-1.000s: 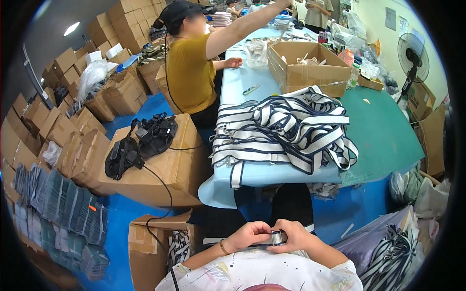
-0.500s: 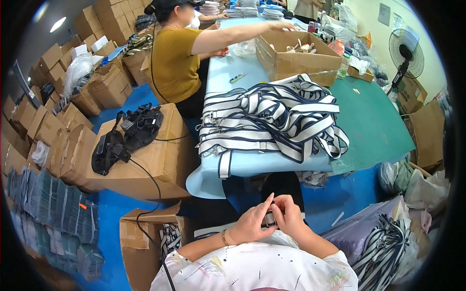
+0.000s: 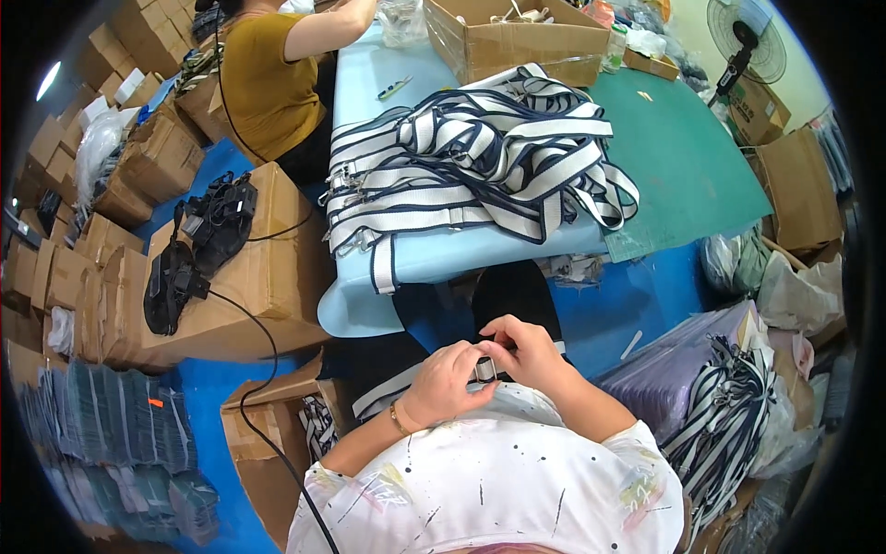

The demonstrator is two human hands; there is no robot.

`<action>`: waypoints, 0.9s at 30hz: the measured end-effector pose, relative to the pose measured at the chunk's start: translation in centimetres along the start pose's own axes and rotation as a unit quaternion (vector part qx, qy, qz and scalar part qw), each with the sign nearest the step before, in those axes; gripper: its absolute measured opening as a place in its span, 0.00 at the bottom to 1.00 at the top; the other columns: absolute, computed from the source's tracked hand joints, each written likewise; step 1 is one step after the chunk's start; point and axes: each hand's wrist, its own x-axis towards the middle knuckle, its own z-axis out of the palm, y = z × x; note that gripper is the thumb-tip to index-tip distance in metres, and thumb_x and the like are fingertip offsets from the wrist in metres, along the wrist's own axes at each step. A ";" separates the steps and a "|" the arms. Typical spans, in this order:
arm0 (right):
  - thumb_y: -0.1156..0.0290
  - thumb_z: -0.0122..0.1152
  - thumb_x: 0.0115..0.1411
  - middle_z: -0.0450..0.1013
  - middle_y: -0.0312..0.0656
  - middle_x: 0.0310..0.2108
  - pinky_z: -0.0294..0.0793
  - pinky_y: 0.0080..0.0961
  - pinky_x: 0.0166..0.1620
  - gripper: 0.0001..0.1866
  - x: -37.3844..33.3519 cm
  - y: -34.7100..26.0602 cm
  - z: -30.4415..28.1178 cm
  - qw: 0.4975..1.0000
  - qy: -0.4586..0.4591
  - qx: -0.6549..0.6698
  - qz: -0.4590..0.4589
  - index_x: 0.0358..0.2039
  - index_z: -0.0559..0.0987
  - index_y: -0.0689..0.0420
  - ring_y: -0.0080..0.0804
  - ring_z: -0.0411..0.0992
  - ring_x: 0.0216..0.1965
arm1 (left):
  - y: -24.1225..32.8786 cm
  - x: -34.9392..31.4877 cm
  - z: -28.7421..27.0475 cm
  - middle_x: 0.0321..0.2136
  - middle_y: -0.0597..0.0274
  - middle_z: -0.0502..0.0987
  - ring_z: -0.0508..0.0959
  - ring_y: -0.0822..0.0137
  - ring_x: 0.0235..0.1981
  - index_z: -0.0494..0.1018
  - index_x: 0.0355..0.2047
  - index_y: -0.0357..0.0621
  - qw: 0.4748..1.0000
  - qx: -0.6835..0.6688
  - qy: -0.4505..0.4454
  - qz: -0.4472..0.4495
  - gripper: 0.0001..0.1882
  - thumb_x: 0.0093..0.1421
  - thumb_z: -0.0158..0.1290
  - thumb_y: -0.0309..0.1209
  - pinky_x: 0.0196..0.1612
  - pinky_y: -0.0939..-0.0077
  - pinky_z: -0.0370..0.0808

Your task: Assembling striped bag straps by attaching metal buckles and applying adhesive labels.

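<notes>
Over my lap, my left hand and my right hand meet with fingertips pinched together. Between them shows a short bit of navy-edged white webbing strap, with what looks like a small buckle or slider partly hidden by my fingers. A length of similar strap lies across my thigh to the left of my left hand. On the light blue table ahead is a large tangled heap of the same straps, with metal clips at its left end and one strap end hanging over the near edge.
Past the heap stand a cardboard box and a small cutter. A green mat covers the table's right. At left, black gear sits on a carton; its cable runs towards me. More straps lie right. A co-worker sits ahead-left.
My view has tilted down, so the table sits higher in it. My right fingers have shifted around the strap. The co-worker's outstretched arm has drawn back from above the box.
</notes>
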 end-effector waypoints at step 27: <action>0.55 0.74 0.43 0.72 0.47 0.42 0.75 0.25 0.45 0.37 -1.4 5.5 -11.0 0.839 0.100 0.535 0.016 0.46 0.65 0.60 0.30 0.73 0.42 | -8.1 -1.5 -3.4 0.26 0.60 0.77 0.75 0.73 0.23 0.76 0.31 0.33 0.672 -0.494 -0.491 -0.252 0.08 0.52 0.60 0.25 0.26 0.82 0.71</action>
